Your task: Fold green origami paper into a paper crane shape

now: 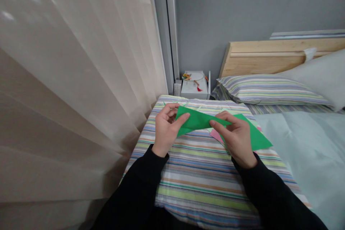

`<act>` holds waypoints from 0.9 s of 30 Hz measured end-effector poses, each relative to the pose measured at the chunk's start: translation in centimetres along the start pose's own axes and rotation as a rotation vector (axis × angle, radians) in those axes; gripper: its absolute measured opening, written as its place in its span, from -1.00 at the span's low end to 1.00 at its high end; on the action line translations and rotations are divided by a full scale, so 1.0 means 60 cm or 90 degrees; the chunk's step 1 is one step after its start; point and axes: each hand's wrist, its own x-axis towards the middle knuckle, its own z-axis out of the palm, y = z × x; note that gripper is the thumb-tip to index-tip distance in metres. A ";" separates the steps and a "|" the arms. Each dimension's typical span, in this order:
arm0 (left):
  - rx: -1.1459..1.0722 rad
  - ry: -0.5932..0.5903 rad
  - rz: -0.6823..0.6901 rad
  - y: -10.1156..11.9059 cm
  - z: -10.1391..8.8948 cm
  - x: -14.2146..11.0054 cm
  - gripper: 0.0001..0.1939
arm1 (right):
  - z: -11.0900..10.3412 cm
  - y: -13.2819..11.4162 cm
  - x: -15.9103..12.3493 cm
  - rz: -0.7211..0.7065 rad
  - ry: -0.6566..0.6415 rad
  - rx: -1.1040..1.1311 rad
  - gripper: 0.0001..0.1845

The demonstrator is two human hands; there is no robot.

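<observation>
I hold a folded green paper (198, 120) above a striped pillow (199, 172). My left hand (165, 129) pinches its left end, thumb on top. My right hand (237, 136) pinches its right part, thumb and forefinger pressed on the fold. A second green sheet (258, 138) lies flat under my right hand, with a pink sheet (216, 134) peeking out beneath it. Pale green sheets (225, 110) lie just beyond. Both my sleeves are black.
A beige curtain (75, 90) hangs along the left. A white bedside box (194, 85) with small coloured items stands at the back. A striped pillow (266, 90), a grey pillow (323, 75) and a wooden headboard (269, 57) are at right, above a pale blue sheet (309, 143).
</observation>
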 end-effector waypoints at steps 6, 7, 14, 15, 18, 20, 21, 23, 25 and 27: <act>0.118 -0.079 -0.013 -0.016 0.001 -0.002 -0.77 | -0.016 -0.001 0.009 -0.103 -0.001 -0.311 -0.90; 0.141 -0.101 -0.002 -0.017 0.004 -0.005 -0.78 | -0.015 -0.001 0.008 -0.146 0.001 -0.365 -0.89; 0.168 -0.231 0.036 -0.009 0.020 -0.016 -0.83 | 0.005 -0.010 -0.006 -0.170 -0.116 -0.267 -0.88; 0.172 -0.235 0.033 -0.009 0.021 -0.016 -0.83 | 0.006 -0.011 -0.006 -0.138 -0.123 -0.234 -0.87; 0.173 -0.242 0.020 -0.010 0.020 -0.016 -0.87 | 0.006 -0.012 -0.005 -0.062 -0.127 -0.169 -0.87; 0.168 -0.247 0.012 -0.013 0.020 -0.016 -0.89 | 0.007 -0.012 -0.005 -0.033 -0.122 -0.144 -0.88; 0.166 -0.250 0.008 -0.014 0.019 -0.017 -0.90 | 0.007 -0.011 -0.004 -0.021 -0.118 -0.136 -0.88; 0.166 -0.256 0.003 -0.016 0.019 -0.017 -0.90 | 0.008 -0.009 -0.004 0.001 -0.112 -0.126 -0.88; 0.168 -0.259 0.002 -0.017 0.019 -0.018 -0.90 | 0.009 -0.008 -0.004 0.019 -0.110 -0.119 -0.88; 0.169 -0.259 -0.002 -0.017 0.019 -0.018 -0.89 | 0.009 -0.007 -0.003 0.031 -0.110 -0.113 -0.87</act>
